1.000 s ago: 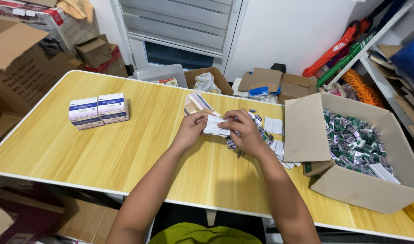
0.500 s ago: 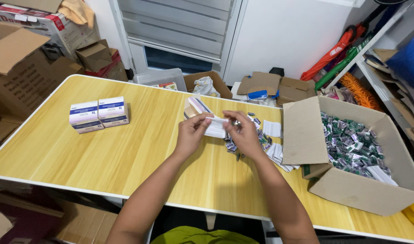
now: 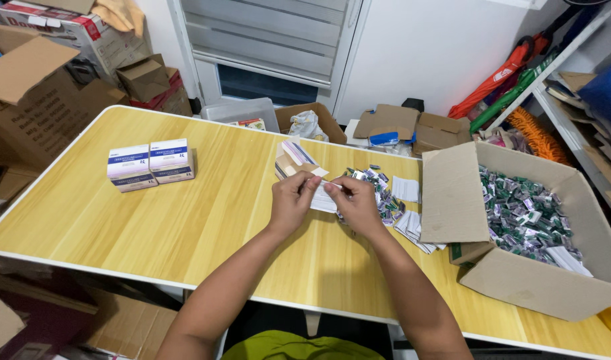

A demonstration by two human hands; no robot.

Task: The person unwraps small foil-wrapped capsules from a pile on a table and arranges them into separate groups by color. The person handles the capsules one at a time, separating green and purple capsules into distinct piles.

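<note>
Two hands, left hand (image 3: 291, 202) and right hand (image 3: 357, 204), pinch one white leaflet (image 3: 324, 199) between them, two small boxes (image 3: 151, 164) lying well left of them.

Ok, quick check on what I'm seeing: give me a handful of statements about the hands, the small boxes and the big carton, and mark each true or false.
1. Both hands hold one small white paper piece between them above the table. True: the left hand and the right hand each pinch an end.
2. The two white-and-blue boxes sit inside the open carton. False: they lie on the table, far to the person's left.
3. The open carton at the right holds many small green and purple packets. True.
4. The table is bare in front of the hands. False: loose packets and white leaflets lie there.
</note>
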